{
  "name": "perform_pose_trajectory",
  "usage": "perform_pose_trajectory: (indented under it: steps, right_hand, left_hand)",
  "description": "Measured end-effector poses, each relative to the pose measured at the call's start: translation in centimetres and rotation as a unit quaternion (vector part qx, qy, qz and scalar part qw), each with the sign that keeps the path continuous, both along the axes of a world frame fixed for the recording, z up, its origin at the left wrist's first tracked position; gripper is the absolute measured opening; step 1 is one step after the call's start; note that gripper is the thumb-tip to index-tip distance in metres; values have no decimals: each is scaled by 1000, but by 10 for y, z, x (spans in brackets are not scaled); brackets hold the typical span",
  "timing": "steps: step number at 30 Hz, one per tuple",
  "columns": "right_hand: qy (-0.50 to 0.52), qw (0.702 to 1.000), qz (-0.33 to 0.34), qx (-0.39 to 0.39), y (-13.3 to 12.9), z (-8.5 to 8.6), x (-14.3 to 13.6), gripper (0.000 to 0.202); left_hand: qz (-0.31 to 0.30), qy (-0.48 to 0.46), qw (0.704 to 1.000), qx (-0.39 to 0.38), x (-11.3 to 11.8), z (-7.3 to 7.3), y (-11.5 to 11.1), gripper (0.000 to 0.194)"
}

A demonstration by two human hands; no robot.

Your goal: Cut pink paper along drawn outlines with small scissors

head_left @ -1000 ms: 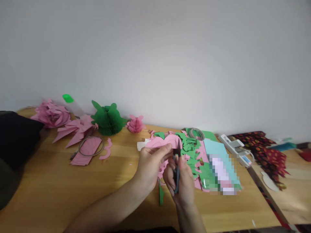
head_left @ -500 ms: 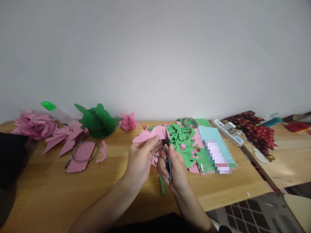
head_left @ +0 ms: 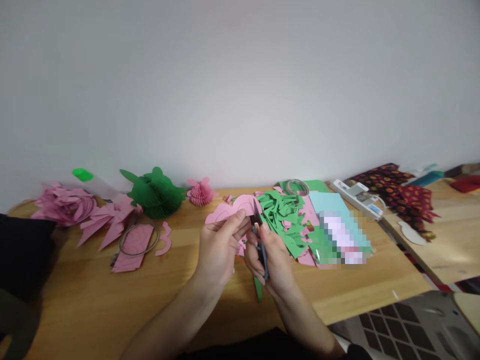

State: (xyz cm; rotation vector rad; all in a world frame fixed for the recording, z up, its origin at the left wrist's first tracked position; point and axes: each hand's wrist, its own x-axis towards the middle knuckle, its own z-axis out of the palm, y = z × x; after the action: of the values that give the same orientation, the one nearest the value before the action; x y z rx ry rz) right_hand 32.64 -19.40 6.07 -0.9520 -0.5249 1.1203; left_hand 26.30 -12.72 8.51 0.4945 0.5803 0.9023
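Pinched in my left hand (head_left: 221, 245) is a scalloped piece of pink paper (head_left: 225, 210) with curved lines on it, held above the wooden table. My right hand (head_left: 272, 255) is wrapped round the handles of dark scissors (head_left: 264, 255). Their blades meet the right end of the pink paper. Behind my right hand lies a heap of green paper scraps (head_left: 283, 215) mixed with pink bits. A curved pink scrap (head_left: 165, 240) rests on the table to the left of my hands.
A metal ring lies over a pink paper stack (head_left: 137, 242) at left. Behind are a green honeycomb shape (head_left: 155, 195), a small pink one (head_left: 201, 192) and pink folded paper (head_left: 65, 204). Tape rolls (head_left: 297, 187), light blue paper (head_left: 330, 202) and a power strip (head_left: 356, 197) are at right.
The view has shifted, so the items at left appear further right and slightly lower. Both hands keep their hold, and the scissor blades remain at the paper's right end.
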Motion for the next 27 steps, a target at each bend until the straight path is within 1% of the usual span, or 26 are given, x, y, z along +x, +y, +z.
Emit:
perform_pose_trajectory:
  steps: [9,14,21,27]
  right_hand:
    - [-4,1000,3,0,1,0,-1,51]
    - [1,1000,2,0,0,-1,0,51]
    - [-3,1000,6,1,1,4,0,51]
    - [6,1000,4,-5,1,3,0,51]
  left_hand:
    - [5,19,1000,3,-1,0,-1,15]
    - [0,7,1000,16,0,0,-2,12]
    - [12,2,1000,-11,-1,-1,-2,14]
    - [0,0,1000,13,-2,1,-2,11]
